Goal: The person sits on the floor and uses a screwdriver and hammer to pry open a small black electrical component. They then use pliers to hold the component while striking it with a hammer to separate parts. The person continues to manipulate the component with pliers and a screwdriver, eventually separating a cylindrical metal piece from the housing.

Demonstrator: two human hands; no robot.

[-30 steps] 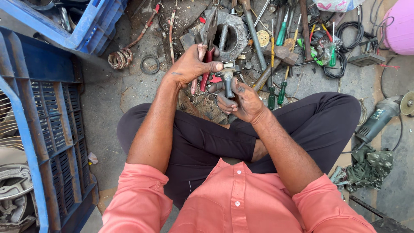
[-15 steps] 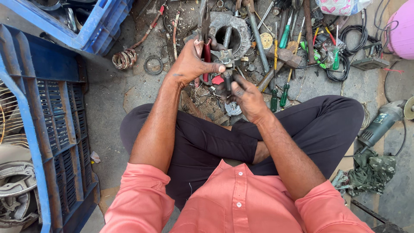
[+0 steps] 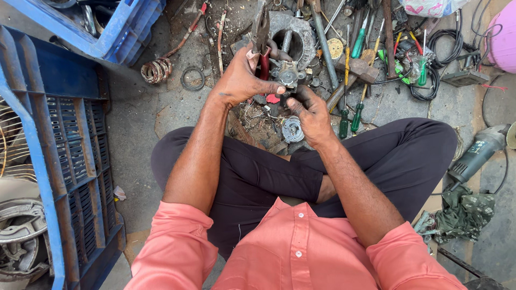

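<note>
Grey concrete floor (image 3: 134, 118), dusty and stained, is seen from above, with a person seated cross-legged on it in dark trousers and a salmon-pink shirt. Both hands are raised over a litter of tools at the far side of the floor.

A pair of red-handled pliers (image 3: 262, 37) is held in the left hand (image 3: 239, 80), the fingers wrapped tight around the handles and the dark jaws pointing away from the person. A small grey metal part (image 3: 288, 74) is seen just right of the pliers, touched by the left thumb — its far side is hidden, so whether the pliers bite it cannot be told. The right hand (image 3: 310, 113) sits just below the part with its fingers curled upward and the fingertips pressed against the part's underside.

A round metal housing (image 3: 300, 33) lies beyond the hands. Green-handled screwdrivers (image 3: 349, 115) lie to the right, with a coil of black cable (image 3: 446, 43) farther right. An angle grinder (image 3: 478, 156) rests near the right knee. A blue plastic crate (image 3: 70, 134) stands at the left, and a small coiled spring (image 3: 156, 70) lies beside it.
</note>
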